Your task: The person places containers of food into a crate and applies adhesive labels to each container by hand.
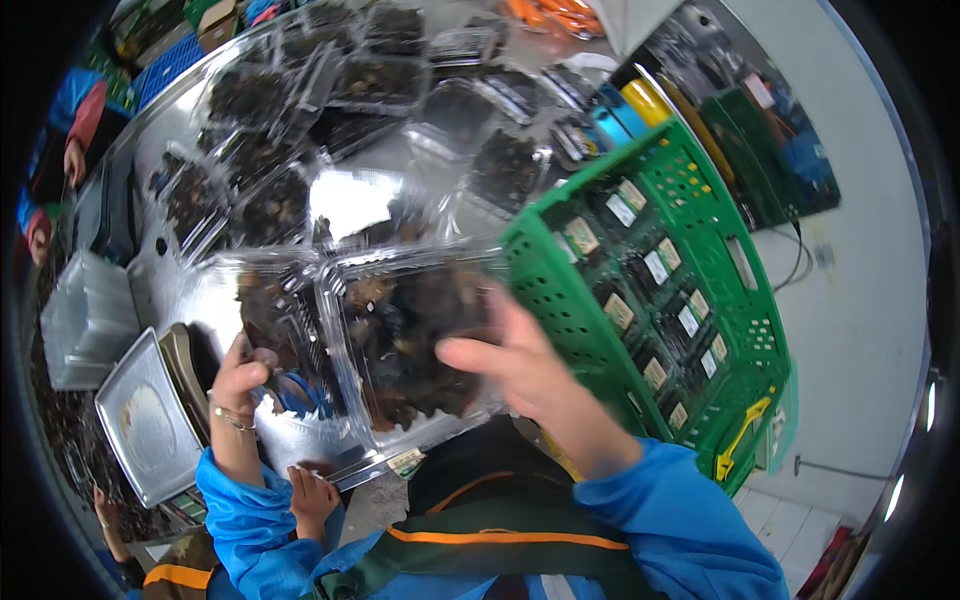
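Observation:
Before me is a clear plastic clamshell container (412, 337) with dark contents that look like wood ear mushrooms. My right hand (517, 352) is at its right side, thumb stretched over the contents; motion blurs the fingers, so their grip is unclear. Left of it, a second clear plastic tray or lid section (281, 322) also shows dark pieces. Beside that section my left hand (240, 379) has its thumb bent close to the fingers; whether something is pinched there is not plain. A bracelet (234, 418) circles the left wrist.
Several filled clamshells (379, 82) cover the metal table's far side. To the right stands a green crate (637, 367) of labelled packs. A metal scale pan (154, 427) and stacked clear trays (90, 322) are at left. A co-worker's hand (311, 499) is near my left forearm.

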{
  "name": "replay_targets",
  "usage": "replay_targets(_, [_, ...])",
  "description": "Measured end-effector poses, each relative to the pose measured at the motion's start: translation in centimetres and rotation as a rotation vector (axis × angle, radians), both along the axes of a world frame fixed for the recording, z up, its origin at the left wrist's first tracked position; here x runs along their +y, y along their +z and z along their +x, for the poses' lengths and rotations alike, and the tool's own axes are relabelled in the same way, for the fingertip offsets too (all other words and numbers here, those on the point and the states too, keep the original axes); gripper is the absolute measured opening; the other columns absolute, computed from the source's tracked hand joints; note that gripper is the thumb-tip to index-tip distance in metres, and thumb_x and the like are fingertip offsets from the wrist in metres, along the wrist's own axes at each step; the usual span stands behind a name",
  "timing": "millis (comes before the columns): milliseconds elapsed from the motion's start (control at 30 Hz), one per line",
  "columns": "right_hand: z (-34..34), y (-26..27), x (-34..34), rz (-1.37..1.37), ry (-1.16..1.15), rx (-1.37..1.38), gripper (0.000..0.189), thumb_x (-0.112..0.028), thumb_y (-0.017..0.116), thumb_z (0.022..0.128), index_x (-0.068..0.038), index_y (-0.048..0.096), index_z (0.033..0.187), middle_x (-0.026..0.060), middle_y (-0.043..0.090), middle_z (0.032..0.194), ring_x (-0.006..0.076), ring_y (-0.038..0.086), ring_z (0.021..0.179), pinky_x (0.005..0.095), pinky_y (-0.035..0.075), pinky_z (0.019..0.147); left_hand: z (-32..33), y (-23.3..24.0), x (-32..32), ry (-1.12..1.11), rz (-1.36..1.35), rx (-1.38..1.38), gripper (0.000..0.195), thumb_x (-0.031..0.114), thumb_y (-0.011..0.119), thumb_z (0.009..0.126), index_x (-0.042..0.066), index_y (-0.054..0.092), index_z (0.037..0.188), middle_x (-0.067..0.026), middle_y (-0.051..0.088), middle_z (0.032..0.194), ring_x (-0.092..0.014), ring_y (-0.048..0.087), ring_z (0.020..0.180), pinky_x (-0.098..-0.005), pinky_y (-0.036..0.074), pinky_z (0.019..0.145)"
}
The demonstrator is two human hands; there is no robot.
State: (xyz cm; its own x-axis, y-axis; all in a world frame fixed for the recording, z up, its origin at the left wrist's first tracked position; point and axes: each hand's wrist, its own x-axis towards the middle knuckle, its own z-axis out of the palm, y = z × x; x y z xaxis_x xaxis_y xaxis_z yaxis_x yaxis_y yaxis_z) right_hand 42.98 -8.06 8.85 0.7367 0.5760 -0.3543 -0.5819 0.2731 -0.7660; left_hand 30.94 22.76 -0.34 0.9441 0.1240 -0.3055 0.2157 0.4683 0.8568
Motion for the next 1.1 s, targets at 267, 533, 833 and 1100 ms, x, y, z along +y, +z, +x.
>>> replay_targets(267, [5.3,3.7,-28.4,0.135,-0.549,0.003,0.022,-0.020,0.055,0.085,-0.003,0.056,0.099,0.0068,0.061,0.089,0.0184,0.060,0.080,0.0320,0.050,0.074,20.7,17.4,-27.1,-0.698,0.231,-0.220,0.055,0.026,0.068,0.074,-0.003,0.049,0.116,-0.0103,0.057,0.108,-0.018,0.052,0.097,-0.0280,0.039,0.087])
replay_targets(533, [7.4,-4.2,-41.8,0.070,-0.534,0.170,0.028,-0.026,0.054,0.087,-0.010,0.057,0.109,0.0083,0.060,0.111,0.0213,0.055,0.106,0.0383,0.043,0.092,35.6,3.2,-37.3,-0.603,0.772,-0.209,0.042,0.023,0.060,0.081,-0.002,0.052,0.114,-0.0123,0.062,0.098,-0.021,0.058,0.092,-0.0330,0.046,0.079])
replay_targets(833, [8.2,-12.1,-43.0,-0.508,-0.754,0.198,0.052,-0.042,0.054,0.085,-0.002,0.050,0.118,0.0150,0.057,0.112,0.0277,0.052,0.106,0.0409,0.042,0.090,25.6,13.5,-35.5,0.072,1.293,-1.121,0.031,0.007,0.060,0.068,0.007,0.056,0.099,-0.0115,0.055,0.103,-0.031,0.047,0.111,-0.0483,0.033,0.095])
replay_targets(1100, [18.0,-6.3,-22.0,-1.455,-0.105,-1.565,0.058,-0.026,0.055,0.084,0.000,0.035,0.131,0.0253,0.027,0.138,0.0382,0.023,0.129,0.0460,0.019,0.104,17.7,1.5,-8.0,0.504,1.547,-0.349,0.035,0.006,0.057,0.069,0.011,0.056,0.103,-0.0080,0.054,0.108,-0.027,0.048,0.107,-0.0409,0.036,0.090])
